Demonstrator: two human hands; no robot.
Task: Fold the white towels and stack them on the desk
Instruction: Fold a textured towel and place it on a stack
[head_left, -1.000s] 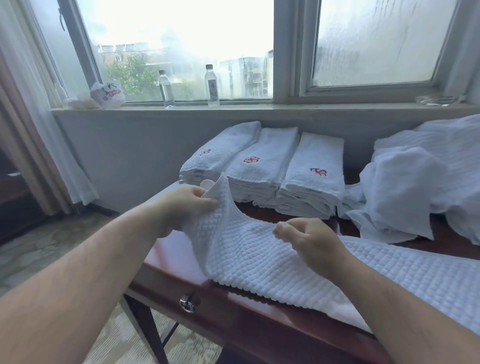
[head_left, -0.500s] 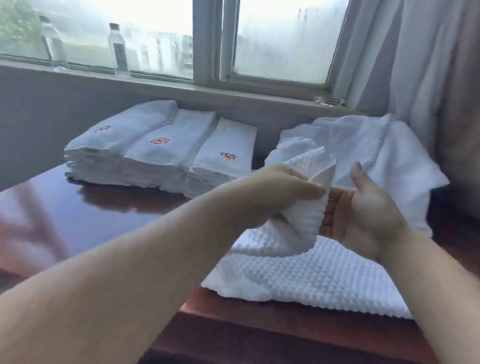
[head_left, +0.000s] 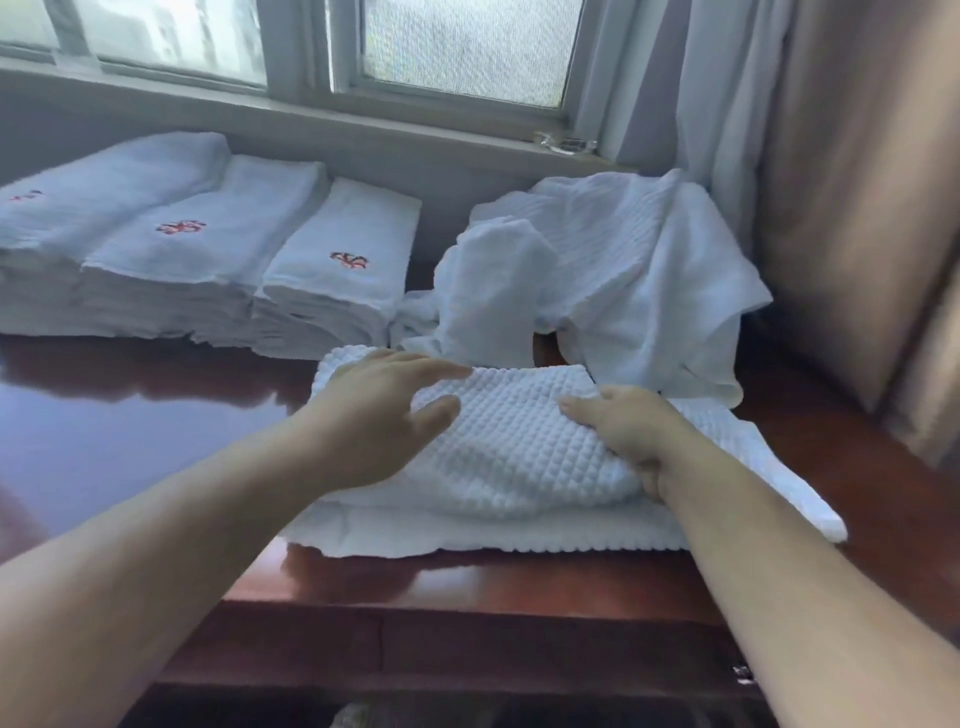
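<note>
Head view: waffle towel (head_left: 519, 447) is lying half-folded near the desk (head_left: 130, 436) front edge, long axis running left-right. Left hand (head_left: 384, 410) is pressing flat, fingers straight; right hand (head_left: 623, 431) is gripping its right fold, nearer that end.

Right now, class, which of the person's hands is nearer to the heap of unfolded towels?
Right. The right hand grips the waffle towel just below the heap of unfolded towels; the left hand lies farther left.

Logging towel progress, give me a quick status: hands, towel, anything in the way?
Left hand flat on waffle towel; right hand gripping its right fold. Towel half-folded on desk. Unfolded pile just behind; nothing blocking.
</note>
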